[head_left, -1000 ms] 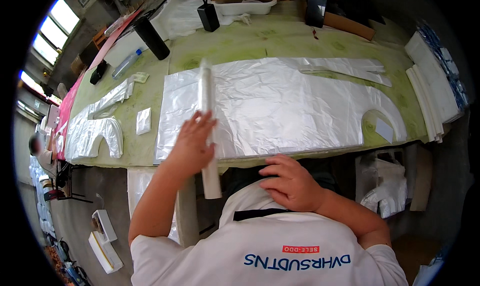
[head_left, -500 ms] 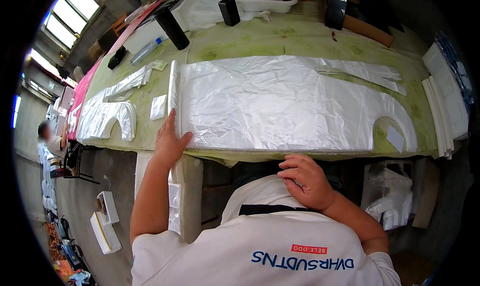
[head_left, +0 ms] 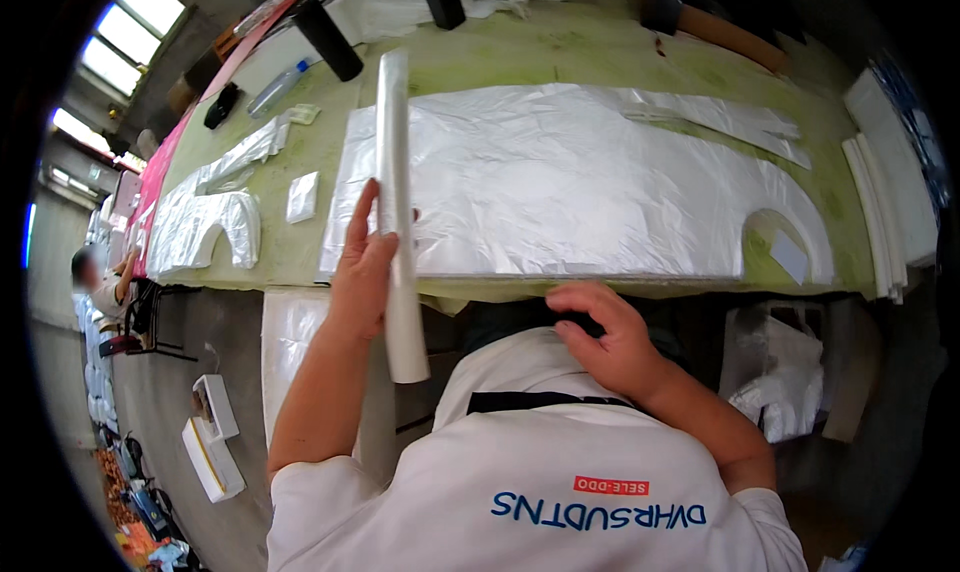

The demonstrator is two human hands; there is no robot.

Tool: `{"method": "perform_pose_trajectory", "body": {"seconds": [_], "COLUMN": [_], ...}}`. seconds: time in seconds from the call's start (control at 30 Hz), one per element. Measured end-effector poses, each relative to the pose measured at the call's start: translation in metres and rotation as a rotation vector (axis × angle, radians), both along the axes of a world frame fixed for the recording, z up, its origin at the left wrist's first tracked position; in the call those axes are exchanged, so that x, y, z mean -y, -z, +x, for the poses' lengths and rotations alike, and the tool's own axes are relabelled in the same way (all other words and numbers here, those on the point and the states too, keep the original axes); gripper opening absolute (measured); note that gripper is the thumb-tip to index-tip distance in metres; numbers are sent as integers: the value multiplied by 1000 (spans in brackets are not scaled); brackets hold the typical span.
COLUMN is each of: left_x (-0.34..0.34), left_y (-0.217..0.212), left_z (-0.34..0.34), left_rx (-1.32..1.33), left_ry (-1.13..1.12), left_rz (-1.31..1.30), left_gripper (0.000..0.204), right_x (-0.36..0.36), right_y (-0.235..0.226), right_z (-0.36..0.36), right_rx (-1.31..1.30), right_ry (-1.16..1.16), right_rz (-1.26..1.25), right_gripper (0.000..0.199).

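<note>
My left hand [head_left: 362, 282] grips a long whitish tube [head_left: 395, 152], its fingers closed around it. The tube is lifted over the left end of a shiny translucent plastic apron [head_left: 560, 182] spread flat on the table, and its near end juts past the table edge. My right hand [head_left: 600, 324] hovers by my waist at that edge, loosely curled with thumb and fingers apart and nothing in it. A white card [head_left: 789, 258] lies in the apron's curved cutout at the right. Left of the apron are a small folded plastic packet [head_left: 302, 197] and a crumpled plastic piece [head_left: 205, 234].
The table has a green patterned cover [head_left: 500, 62]. Along its far side stand a black cylinder [head_left: 328, 40], a clear bottle [head_left: 278, 90], a black box-shaped object [head_left: 442, 2] and a cardboard box [head_left: 730, 38]. White rolled sheets [head_left: 872, 217] stand at the right. Another person [head_left: 105, 282] is far left.
My left hand has taken hold of the tube, lifted it off the apron's left edge and brought it right and nearer me. The apron's left end now lies uncovered. My right hand shifted slightly.
</note>
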State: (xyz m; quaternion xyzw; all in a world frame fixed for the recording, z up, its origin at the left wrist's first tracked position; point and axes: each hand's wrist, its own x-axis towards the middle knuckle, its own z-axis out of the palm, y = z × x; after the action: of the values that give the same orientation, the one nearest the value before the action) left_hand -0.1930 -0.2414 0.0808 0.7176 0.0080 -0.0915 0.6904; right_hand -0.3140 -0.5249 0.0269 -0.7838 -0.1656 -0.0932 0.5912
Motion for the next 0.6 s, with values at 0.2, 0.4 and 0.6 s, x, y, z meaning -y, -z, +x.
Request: {"method": "perform_pose_trajectory", "body": {"seconds": [0.2, 0.4, 0.6], "left_x": [96, 124, 119], "left_y": [22, 34, 27], "left_z": [-20, -46, -67], "left_rx": [-209, -250, -258], "left_ry": [106, 153, 241], "left_rz": [-370, -326, -240], "left_gripper": [66, 65, 75], "right_x": [-4, 1, -9], "right_y": [-2, -12, -9], "right_z": [-2, 1, 14], "right_rx": [-491, -845, -960], "right_ry": [-29, 47, 46], "right_rz": [445, 691, 793], "right_gripper": [56, 47, 49]}}
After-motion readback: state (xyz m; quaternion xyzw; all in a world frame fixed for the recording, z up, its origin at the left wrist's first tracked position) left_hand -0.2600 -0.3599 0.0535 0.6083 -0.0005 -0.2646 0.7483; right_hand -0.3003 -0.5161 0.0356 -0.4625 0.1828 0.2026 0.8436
